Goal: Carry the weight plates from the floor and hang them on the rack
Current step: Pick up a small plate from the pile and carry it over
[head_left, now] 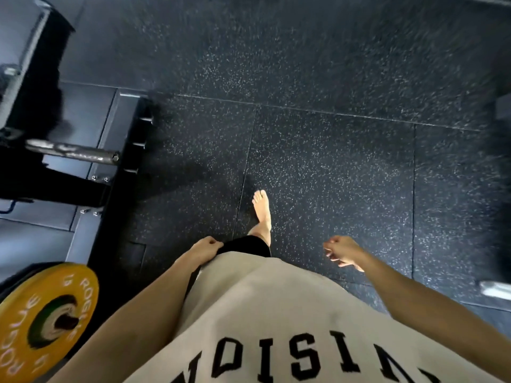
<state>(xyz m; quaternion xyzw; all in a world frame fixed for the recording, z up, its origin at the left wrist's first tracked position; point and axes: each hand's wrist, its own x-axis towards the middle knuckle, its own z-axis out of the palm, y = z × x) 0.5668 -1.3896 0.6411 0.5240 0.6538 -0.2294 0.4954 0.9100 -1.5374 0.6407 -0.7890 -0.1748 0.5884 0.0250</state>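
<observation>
Yellow "ROGUE" 15 plate

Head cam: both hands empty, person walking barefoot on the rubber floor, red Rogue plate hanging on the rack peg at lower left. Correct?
One thing is off: the plate is yellow, not red. The head view shows a yellow Rogue plate on the peg at lower left. The rest holds: left hand and right hand hold no plate, and a bare foot steps on the speckled rubber floor.
</observation>
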